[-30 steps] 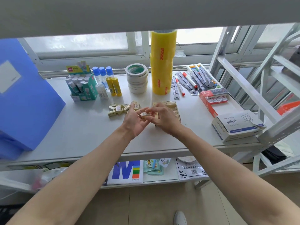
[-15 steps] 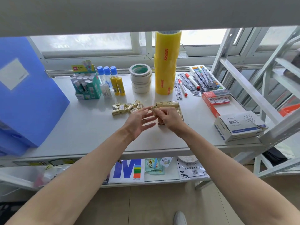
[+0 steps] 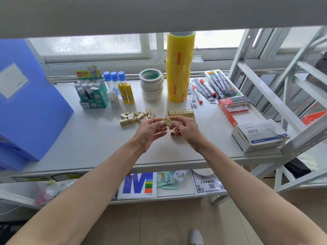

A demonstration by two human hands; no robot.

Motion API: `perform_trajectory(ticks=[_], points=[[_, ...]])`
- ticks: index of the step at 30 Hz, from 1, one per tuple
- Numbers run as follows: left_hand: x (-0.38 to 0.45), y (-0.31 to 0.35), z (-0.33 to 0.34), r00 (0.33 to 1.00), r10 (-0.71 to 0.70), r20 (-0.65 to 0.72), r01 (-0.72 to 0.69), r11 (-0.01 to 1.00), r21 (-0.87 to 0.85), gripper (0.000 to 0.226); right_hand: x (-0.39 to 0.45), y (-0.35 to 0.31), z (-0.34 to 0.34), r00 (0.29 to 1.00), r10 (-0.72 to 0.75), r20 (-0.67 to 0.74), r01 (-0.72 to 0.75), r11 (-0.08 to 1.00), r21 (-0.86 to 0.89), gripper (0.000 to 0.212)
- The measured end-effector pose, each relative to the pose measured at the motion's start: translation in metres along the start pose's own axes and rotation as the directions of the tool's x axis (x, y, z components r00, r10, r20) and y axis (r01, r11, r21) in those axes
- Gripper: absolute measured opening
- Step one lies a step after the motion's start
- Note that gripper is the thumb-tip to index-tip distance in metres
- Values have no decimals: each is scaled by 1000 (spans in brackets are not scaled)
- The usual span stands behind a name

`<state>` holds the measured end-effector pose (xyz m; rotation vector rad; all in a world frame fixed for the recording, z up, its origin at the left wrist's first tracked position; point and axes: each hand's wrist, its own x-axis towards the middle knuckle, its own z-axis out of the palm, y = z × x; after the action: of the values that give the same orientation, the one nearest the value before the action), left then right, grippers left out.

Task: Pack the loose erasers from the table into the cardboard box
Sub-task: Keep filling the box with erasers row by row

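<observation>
Both arms reach fwd; left hand (image 3: 150, 132) & right hand (image 3: 185, 128) pinch one small rectangular paper-wrapped eraser (image 3: 168, 121) above open cardboard box (image 3: 180, 113); loose erasers (image 3: 137, 117) heaped beside.

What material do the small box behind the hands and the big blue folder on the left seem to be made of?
The box: probably thin cardboard, matte tan, with flat printed sides and folded edges. The blue folder: likely plastic, smooth with a slight sheen, light glowing faintly through its edge; the exact kind cannot be told.

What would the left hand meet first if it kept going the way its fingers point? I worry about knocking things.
Probably the eraser pinched between both hands, then the right hand; depth is unclear.
</observation>
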<state>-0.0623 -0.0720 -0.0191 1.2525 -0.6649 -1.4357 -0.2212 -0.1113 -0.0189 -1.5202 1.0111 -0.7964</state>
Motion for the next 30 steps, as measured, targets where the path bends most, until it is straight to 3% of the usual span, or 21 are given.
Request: perform_trajectory(ticks=[5,10,14,18,22,27,30], points=[[0,-3,3,1000,2,-18,-2,1000,-14,18,0,2,-1,999,2,-35,-2,1000,-3,28],[1,-5,7,999,-2,-43,1,1000,-30,11,-1,2,-4,997,-12,-78,13,1000,17,14],[4,-2,8,997,15,-72,-16,1000,-21,13,-4,2,-3,998,-47,-37,45,997,-55,24],[2,1,12,999,18,-36,-18,1000,17,21,1,2,-4,990,-74,-118,62,993,-100,13],[4,1,17,996,44,-73,-41,999,35,29,4,3,-7,991,-133,22,135,969,-206,32],[7,-5,20,992,67,-104,-57,994,95,13,4,5,-11,988,-154,-1,147,943,-298,27],[11,-9,22,982,82,-170,-54,986,160,15,5,8,-12,980,-200,-3,184,909,-375,22]])
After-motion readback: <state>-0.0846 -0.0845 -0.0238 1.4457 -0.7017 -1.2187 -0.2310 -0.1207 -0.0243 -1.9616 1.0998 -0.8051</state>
